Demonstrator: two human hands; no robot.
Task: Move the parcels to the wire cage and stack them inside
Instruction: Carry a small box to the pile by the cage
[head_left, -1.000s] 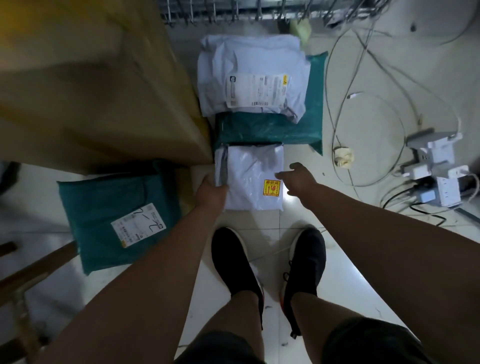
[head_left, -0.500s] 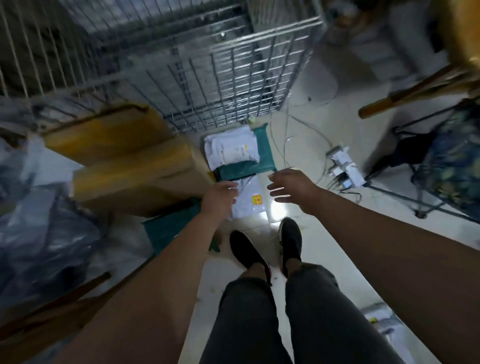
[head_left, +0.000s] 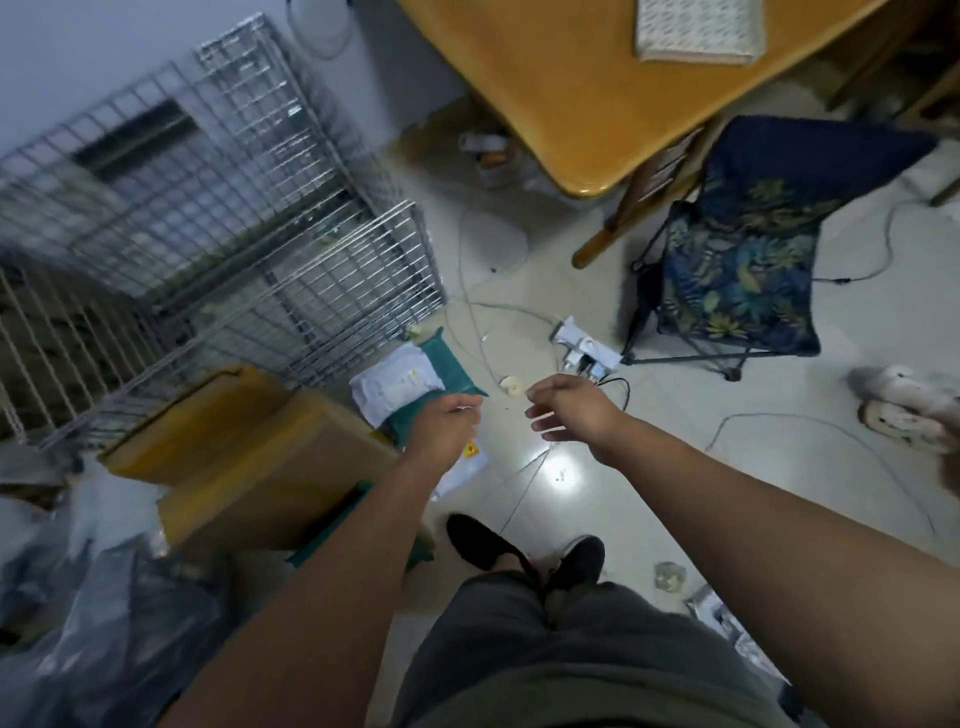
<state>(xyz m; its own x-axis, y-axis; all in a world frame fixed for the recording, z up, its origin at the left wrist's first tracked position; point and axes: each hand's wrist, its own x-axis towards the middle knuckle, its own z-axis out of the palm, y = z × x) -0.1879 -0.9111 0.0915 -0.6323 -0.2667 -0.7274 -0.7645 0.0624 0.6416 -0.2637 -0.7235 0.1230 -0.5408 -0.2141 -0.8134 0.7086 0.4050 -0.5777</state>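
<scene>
Parcels (head_left: 397, 387) lie on the floor (head_left: 649, 483) beside the cage (head_left: 234, 234); stacking remains to be done. Right hand (head_left: 571, 415) relaxed, empty. Left hand (head_left: 447, 428) curled; grasp cannot be determined.

Two cardboard boxes (head_left: 270, 483), two white parcels (head_left: 395, 389) and two green parcels (head_left: 449, 364) are lying beside one wire cage (head_left: 234, 218); one chair (head_left: 743, 249) is standing.

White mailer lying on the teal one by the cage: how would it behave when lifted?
The white mailer looks like creased, soft plastic, so probably floppy. It lies flat and thin, so likely light. Its smooth film may slide off the teal mailer.
</scene>
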